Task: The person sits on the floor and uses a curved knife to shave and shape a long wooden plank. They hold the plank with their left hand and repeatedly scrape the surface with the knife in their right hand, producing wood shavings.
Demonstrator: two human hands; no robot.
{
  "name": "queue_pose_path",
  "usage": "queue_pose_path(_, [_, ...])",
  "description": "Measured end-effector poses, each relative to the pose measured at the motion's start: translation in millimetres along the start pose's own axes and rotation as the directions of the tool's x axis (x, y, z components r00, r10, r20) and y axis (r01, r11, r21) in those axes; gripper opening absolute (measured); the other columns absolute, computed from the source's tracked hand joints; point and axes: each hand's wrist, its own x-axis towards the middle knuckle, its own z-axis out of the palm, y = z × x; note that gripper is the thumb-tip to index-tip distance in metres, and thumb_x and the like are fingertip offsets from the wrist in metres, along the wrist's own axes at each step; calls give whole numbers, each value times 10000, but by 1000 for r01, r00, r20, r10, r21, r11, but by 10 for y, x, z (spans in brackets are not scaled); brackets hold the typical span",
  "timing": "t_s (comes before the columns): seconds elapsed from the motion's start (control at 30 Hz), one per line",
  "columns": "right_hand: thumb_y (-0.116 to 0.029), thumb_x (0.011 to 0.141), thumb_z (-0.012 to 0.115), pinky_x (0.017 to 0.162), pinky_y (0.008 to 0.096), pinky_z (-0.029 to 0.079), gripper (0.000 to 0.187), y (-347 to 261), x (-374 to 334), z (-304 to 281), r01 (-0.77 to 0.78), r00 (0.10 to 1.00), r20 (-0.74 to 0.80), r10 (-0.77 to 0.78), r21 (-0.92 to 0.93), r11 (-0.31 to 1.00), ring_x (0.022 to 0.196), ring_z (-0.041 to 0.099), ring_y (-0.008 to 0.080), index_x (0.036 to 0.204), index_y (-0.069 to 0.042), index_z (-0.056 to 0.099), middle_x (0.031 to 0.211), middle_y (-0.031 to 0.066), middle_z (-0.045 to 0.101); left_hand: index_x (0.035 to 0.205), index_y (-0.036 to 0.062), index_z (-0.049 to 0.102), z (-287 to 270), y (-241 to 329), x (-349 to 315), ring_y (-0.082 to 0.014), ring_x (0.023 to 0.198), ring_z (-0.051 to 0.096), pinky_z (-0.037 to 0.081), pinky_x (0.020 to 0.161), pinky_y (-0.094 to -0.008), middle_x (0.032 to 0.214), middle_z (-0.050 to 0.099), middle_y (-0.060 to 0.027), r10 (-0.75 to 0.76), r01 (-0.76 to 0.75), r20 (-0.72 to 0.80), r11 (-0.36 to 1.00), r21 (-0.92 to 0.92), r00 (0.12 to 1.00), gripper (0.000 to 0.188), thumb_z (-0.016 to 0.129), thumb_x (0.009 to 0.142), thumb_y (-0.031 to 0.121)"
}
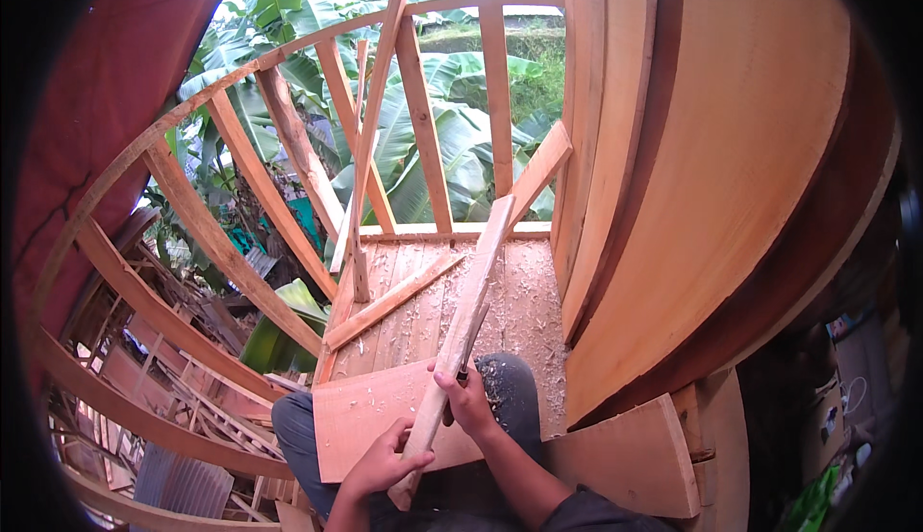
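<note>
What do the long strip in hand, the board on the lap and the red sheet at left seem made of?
Long strip: wood, apparently unfinished, judging by its pale, uneven surface.
Board: wood or plywood, seemingly bare and smooth, from its even tan face.
Red sheet: possibly tarpaulin or fabric, matte, going by its creases.

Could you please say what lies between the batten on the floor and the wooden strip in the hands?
In the head view, plank floor scattered with wood shavings shows between the batten and the wooden strip.
</note>
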Motion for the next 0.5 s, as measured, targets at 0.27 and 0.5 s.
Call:
queue_pose_path(0.27, [-229, 881, 606, 555, 214, 426, 296, 103, -51, 109, -46, 988, 143, 64, -128, 991, 625, 509, 46, 1064, 2, 577, 707, 8, 562, 1037, -19, 536, 169, 55, -46, -99, 750, 534, 446, 666, -254, 829, 580, -49, -46, 32, -229, 997, -63, 972, 381, 713, 773, 191])
queue_pose_path(0.5, [-438, 941, 446, 533, 291, 389, 494, 130, 101, -194, 85, 946, 320, 56, -410, 908, 548, 430, 107, 835, 9, 628, 543, 26, 418, 980, -30, 531, 66, 12, -9, -119, 703, 534, 449, 634, -273, 770, 581, -68, 105, -65, -479, 993, 99, 872, 373, 720, 755, 201])
